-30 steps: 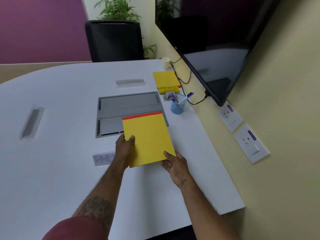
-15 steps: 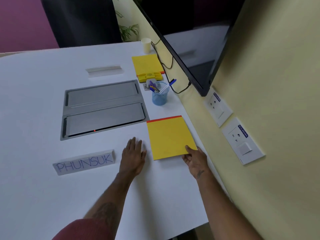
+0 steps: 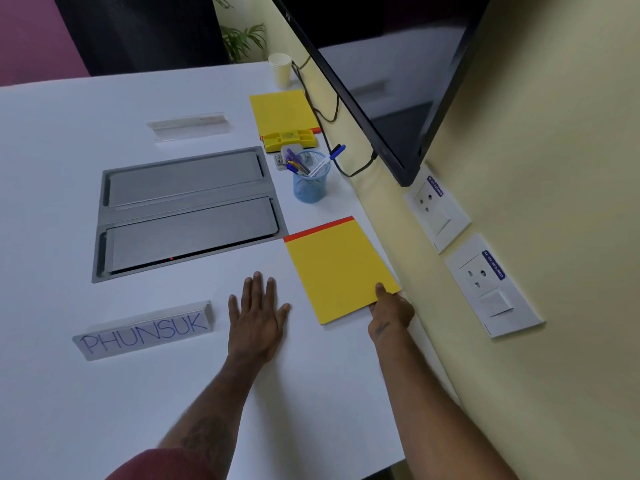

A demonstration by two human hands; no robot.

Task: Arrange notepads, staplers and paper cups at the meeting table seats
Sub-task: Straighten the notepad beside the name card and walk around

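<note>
A yellow notepad (image 3: 337,268) with a red top strip lies flat on the white table (image 3: 69,140) near its right edge. My right hand (image 3: 391,311) pinches the notepad's near right corner, thumb on top. My left hand (image 3: 258,315) rests flat on the table with fingers spread, just left of the notepad and not touching it. Farther back lie a second yellow notepad (image 3: 278,107), a yellow stapler (image 3: 290,139) at its near end, and a pale paper cup (image 3: 281,70).
A blue mesh pen holder (image 3: 310,183) stands between the two notepads. A grey metal cable hatch (image 3: 187,209) sits mid-table, a name plate reading PHUNSUK (image 3: 143,330) near left, another plate (image 3: 189,124) behind. A black screen (image 3: 374,81), cables and wall sockets (image 3: 491,282) line the right.
The notepad went from held in both hands above the hatch to lying flat at the table's right edge. My left hand let go and now rests on the table.
</note>
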